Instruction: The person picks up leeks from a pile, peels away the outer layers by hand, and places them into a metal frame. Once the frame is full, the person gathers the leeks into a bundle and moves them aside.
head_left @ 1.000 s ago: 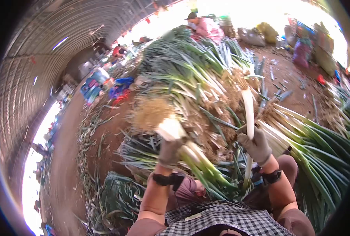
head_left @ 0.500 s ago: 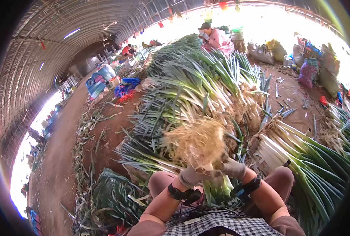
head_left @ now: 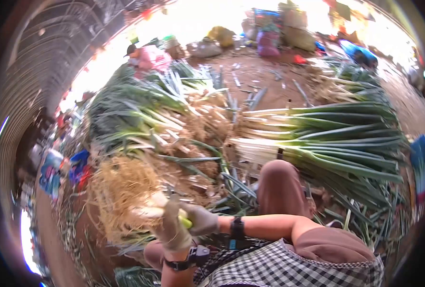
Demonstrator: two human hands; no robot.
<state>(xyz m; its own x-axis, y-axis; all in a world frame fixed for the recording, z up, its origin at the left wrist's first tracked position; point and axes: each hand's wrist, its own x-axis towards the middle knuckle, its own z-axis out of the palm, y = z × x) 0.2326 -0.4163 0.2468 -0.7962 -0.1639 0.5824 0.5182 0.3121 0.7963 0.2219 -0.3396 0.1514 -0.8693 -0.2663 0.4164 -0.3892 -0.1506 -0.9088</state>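
Observation:
Both gloved hands grip a bunch of green onions at its pale stems, with the large mass of straw-coloured roots facing left and away from me. My left hand is wrapped round the near side of the stems. Close beside it, my right hand closes on the bunch from the right; its fingertips are partly hidden. A little green shows between the two hands, while the leaves behind them are out of sight.
A big heap of green onions lies ahead to the left, where a person in pink sits. Beyond my raised knee, bundles tied with dark bands lie on the right. Sacks line the far side.
My view has swung to the right. The held bunch has tipped from roots upward to roots pointing left, and both hands have stayed on it.

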